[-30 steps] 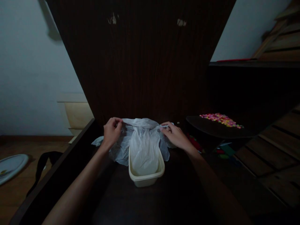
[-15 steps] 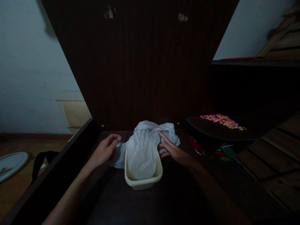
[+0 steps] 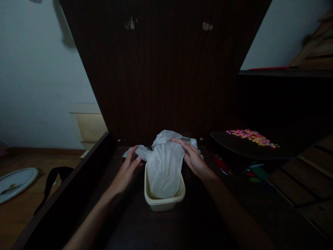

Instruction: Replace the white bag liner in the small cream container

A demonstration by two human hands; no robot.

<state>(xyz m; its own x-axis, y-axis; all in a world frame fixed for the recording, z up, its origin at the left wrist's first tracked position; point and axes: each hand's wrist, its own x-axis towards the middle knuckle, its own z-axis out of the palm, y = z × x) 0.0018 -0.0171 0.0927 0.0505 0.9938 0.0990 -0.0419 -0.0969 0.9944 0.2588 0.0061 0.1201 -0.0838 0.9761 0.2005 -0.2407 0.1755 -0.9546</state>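
Observation:
A thin white plastic bag (image 3: 166,166) lies crumpled in and over a cream rectangular plastic container (image 3: 165,201). The bag drapes over the container's far end and spreads out behind it. At the container's left, my left hand (image 3: 127,172) has a twisted side piece of the bag between its thumb and fingers. My right hand (image 3: 194,158) rests against the bag's right side, its fingers stretched out and pointing left across the top. Some of the right fingers are hidden under the hand.
Dark wooden surface (image 3: 130,222) holds the container, with a tall dark panel (image 3: 166,80) behind and a raised edge (image 3: 70,187) at left. A curved shelf at right carries small colourful pieces (image 3: 252,136). A white oval lid-like object (image 3: 19,182) lies on the floor.
My left hand has shifted forward, and the bag's left piece has risen and moved back with it. My right hand has slid up onto the bag's top. The view has shifted slightly.

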